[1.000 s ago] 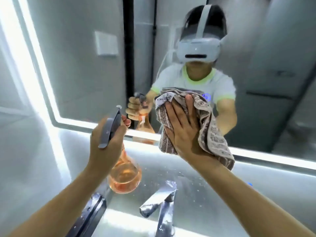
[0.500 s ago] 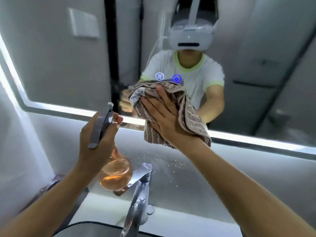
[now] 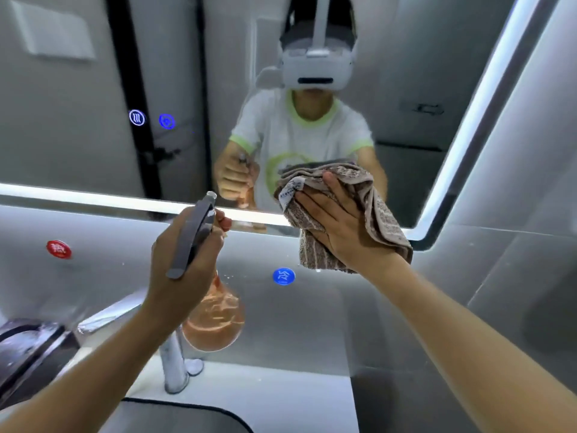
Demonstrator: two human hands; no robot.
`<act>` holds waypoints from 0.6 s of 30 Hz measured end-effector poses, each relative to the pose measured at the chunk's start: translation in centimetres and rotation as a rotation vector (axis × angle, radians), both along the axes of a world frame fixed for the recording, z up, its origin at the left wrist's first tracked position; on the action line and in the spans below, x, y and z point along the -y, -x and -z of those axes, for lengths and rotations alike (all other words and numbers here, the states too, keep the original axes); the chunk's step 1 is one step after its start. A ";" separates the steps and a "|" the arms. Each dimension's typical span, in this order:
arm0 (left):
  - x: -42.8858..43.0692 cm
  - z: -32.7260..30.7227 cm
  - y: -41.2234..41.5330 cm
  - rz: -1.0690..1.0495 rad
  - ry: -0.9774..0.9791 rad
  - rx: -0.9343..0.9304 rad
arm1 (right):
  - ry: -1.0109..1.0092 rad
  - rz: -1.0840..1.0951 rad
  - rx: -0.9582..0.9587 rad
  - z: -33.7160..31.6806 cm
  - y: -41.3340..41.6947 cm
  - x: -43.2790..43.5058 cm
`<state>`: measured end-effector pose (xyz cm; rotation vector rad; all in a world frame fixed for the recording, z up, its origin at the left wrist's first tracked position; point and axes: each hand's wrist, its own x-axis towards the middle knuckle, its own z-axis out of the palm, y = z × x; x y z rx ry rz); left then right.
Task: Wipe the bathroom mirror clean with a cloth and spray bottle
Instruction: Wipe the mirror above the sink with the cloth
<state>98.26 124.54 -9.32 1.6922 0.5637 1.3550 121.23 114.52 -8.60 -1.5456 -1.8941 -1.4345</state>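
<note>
Flattened, with fingers spread, the right hand (image 3: 340, 228) presses a brown striped cloth (image 3: 379, 214) against the lower right part of the mirror (image 3: 78, 145); the palm faces the glass and the fingertips point up and to the left. Folds of the cloth bunch above the fingers and hang down past the wrist, over the mirror's lit lower edge and onto the grey wall (image 3: 312, 307) below it. A white label shows on the cloth's upper left corner, just beside the fingertips.

Closed around the neck of the spray bottle (image 3: 215, 320), the left hand (image 3: 184, 260) holds it upright in front of the wall, below the mirror and to the left of the cloth, apart from it. The bottle's grey trigger head (image 3: 195, 235) lies across the back of the curled fingers, nozzle uppermost and aimed toward the glass. Its rounded clear body holds orange liquid and hangs beneath the hand.

A chrome faucet (image 3: 175, 367) stands on the white counter directly under the bottle, at the rim of a dark-edged basin (image 3: 187, 417). On the wall, a red round sticker (image 3: 58, 249) sits at the left and a blue round sticker (image 3: 283, 276) between bottle and cloth. Two small lit icons (image 3: 152, 119) glow on the mirror at its left centre. Reflected in the glass is the person, in a white headset and a white shirt with green trim.
</note>
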 end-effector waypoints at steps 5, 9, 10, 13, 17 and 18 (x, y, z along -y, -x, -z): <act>5.4 0.1 -0.8 0.077 -0.212 -0.044 | 0.037 0.190 0.020 3.2 -4.2 5.3; 6.3 0.6 -1.3 0.121 -0.222 -0.029 | 0.142 0.291 -0.083 5.3 -5.4 9.2; 6.8 0.7 -1.2 0.130 -0.224 -0.029 | 0.120 0.280 -0.182 5.5 -4.9 9.9; 7.4 0.7 -1.2 0.115 -0.230 -0.043 | 0.091 0.255 -0.367 5.3 -2.3 11.0; 9.3 0.3 -0.2 0.148 -0.263 -0.055 | 0.125 0.276 -0.436 5.2 0.7 12.4; 9.8 0.1 0.3 0.150 -0.260 -0.060 | 0.135 0.280 -0.447 5.1 1.6 13.0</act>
